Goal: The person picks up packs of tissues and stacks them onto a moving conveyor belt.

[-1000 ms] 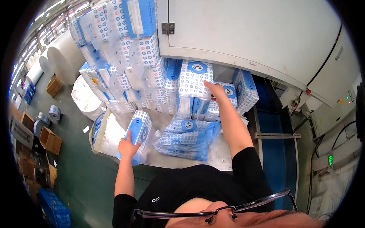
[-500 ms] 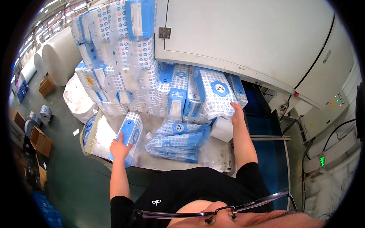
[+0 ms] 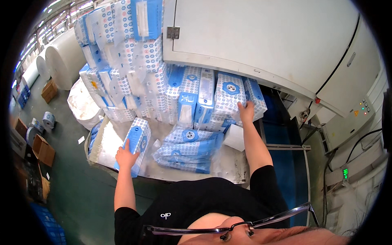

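At the front left of the metal table [image 3: 159,172], my left hand [image 3: 126,156] grips a blue-and-white plastic-wrapped tissue pack [image 3: 141,130], its thumb and index finger spread over the top. My right hand [image 3: 246,112] is closed on the near right corner of another tissue pack [image 3: 230,90], which stands in the row below the white cabinet. Part of its grip is hidden behind the pack. Flat printed plastic bags [image 3: 185,153] lie piled between my arms. Beside my right forearm sits a plain white block [image 3: 234,137].
A tall stack of wrapped packs [image 3: 143,53] rises at the back left. The white machine cabinet [image 3: 261,36] overhangs the row. A blue conveyor belt [image 3: 288,171] runs on the right. White sack [image 3: 83,100], large paper rolls [image 3: 65,57] and cardboard boxes [image 3: 43,150] stand on the left.
The pack at my right hand has moved back and left, from leaning over the row to standing in it. My left hand stays on its pack. The view has shifted slightly.
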Demonstrator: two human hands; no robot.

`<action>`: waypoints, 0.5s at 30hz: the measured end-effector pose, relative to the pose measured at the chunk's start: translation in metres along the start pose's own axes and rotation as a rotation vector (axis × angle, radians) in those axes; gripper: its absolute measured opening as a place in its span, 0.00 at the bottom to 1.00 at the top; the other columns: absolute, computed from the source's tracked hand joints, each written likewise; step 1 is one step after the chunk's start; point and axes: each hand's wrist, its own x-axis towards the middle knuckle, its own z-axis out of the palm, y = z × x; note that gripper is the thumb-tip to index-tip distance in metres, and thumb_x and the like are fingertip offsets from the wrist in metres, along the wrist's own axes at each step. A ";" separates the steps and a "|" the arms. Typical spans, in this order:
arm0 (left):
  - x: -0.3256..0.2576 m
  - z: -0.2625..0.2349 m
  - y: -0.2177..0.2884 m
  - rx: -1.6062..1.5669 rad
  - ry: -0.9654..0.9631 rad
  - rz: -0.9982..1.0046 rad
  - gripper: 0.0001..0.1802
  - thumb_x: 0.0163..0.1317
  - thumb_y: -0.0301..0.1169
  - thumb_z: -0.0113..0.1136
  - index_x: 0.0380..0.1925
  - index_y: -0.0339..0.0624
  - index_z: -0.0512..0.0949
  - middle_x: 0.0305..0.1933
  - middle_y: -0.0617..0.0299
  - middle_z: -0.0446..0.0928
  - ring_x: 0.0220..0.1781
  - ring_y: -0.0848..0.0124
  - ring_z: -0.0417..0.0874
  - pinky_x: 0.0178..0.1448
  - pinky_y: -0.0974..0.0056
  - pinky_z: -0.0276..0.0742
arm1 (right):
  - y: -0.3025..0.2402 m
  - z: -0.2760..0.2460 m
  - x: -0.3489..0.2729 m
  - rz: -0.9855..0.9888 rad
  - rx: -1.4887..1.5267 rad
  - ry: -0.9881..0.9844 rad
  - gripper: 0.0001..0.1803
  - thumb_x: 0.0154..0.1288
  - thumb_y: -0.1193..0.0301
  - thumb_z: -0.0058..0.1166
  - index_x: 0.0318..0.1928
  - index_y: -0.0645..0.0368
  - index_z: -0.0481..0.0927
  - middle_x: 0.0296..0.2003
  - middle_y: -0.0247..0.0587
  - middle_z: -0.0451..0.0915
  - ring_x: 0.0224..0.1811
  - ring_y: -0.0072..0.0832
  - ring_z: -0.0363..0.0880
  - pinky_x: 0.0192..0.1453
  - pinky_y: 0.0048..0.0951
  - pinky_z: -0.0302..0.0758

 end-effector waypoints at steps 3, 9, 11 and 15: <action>-0.007 -0.005 -0.008 -0.001 -0.003 -0.028 0.50 0.43 0.54 0.69 0.69 0.62 0.60 0.49 0.47 0.71 0.50 0.50 0.75 0.54 0.49 0.70 | -0.075 -0.017 -0.020 -0.351 -0.228 0.359 0.20 0.57 0.66 0.66 0.46 0.63 0.76 0.46 0.54 0.76 0.49 0.42 0.77 0.52 0.39 0.72; 0.004 0.004 -0.005 -0.013 -0.003 -0.029 0.50 0.43 0.54 0.69 0.69 0.63 0.60 0.49 0.47 0.72 0.51 0.50 0.75 0.54 0.49 0.70 | -0.119 0.026 -0.036 0.161 -0.063 -0.763 0.24 0.66 0.52 0.52 0.28 0.63 0.80 0.17 0.43 0.77 0.20 0.42 0.77 0.39 0.44 0.74; 0.015 0.008 -0.002 -0.011 0.011 -0.019 0.50 0.44 0.54 0.69 0.69 0.61 0.60 0.50 0.46 0.72 0.51 0.49 0.75 0.55 0.49 0.70 | -0.102 0.049 -0.035 0.193 0.099 -0.805 0.29 0.67 0.48 0.48 0.25 0.62 0.79 0.16 0.42 0.76 0.16 0.39 0.75 0.36 0.42 0.74; 0.018 0.036 0.001 0.077 0.301 0.103 0.49 0.45 0.52 0.71 0.67 0.49 0.63 0.53 0.43 0.72 0.53 0.46 0.75 0.58 0.46 0.69 | -0.082 0.053 -0.052 0.078 0.356 -0.815 0.28 0.69 0.52 0.46 0.20 0.61 0.76 0.15 0.38 0.76 0.13 0.31 0.72 0.24 0.32 0.71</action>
